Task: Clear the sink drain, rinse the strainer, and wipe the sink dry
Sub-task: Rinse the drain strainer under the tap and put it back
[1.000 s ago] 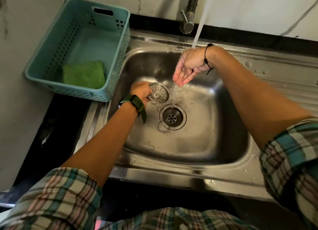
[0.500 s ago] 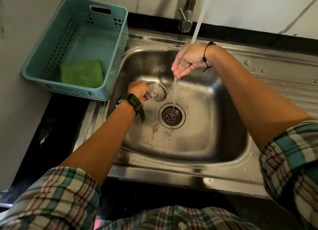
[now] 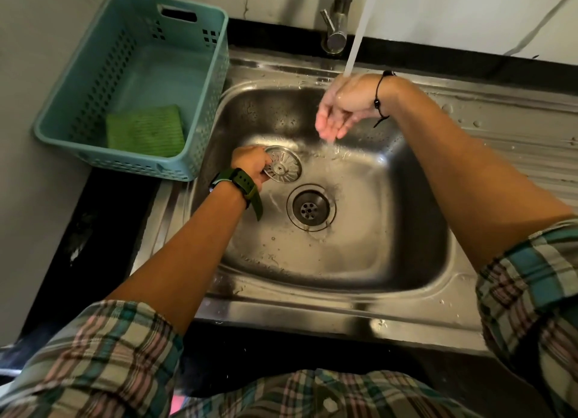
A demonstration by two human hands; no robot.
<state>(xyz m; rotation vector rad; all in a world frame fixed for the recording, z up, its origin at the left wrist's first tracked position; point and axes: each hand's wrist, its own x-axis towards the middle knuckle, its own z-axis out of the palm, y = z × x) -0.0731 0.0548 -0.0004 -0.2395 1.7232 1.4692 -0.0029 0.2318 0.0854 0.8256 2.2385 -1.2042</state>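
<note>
My left hand grips the round metal strainer by its left edge, low in the steel sink, just up and left of the drain opening. My right hand hangs over the back of the basin under the running water stream, fingers relaxed and pointing down, holding nothing. Water runs off its fingertips onto the sink floor. The drain opening is uncovered and wet.
The tap stands behind the sink at the wall. A teal plastic basket sits on the counter left of the sink with a green cloth inside. A ridged steel draining board lies to the right.
My right hand has risen slightly and stays under the stream. The water now falls farther back, away from the drain. My left hand keeps the strainer in about the same place.
</note>
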